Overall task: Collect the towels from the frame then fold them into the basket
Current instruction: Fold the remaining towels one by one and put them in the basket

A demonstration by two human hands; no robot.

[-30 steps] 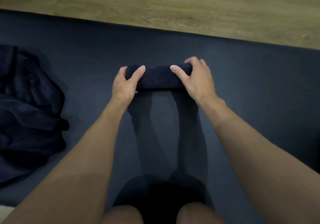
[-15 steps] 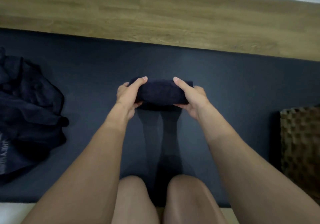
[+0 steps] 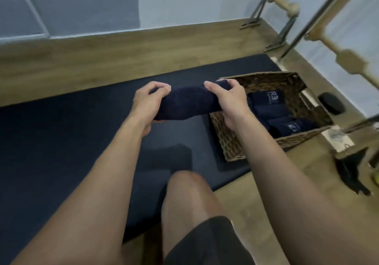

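towel [image 3: 185, 104]: rolled, held in the air over the mat's [image 3: 71, 131] right edge, just left of the basket [image 3: 229, 143] | left hand [image 3: 146, 102] and right hand [image 3: 227, 102]: fingers curled round its two ends | handling: likely soft, light, may unroll; hold both ends

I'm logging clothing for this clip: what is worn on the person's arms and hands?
Nothing visible. The left hand and right hand are ungloved, and both forearms are uncovered: no sleeve, watch or wristband shows. Black shorts are the only garment in view.
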